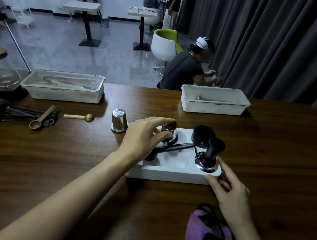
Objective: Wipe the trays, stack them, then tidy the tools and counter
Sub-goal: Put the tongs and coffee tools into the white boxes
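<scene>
So the white tray (172,173) sits mid-counter (44,164), long axis running left to right, near long side facing the person. Left hand (142,138) has its fingertips pinched around a small shiny tamper-like piece (169,133) standing in the tray's back-left part. Right hand (231,190) is spread loosely, fingertips resting on the tray's near right corner, holding nothing. A black-handled tool (174,148) lies diagonally across the tray, handle pointing back-right. Purple cloth (211,238) lies under the right wrist.
</scene>
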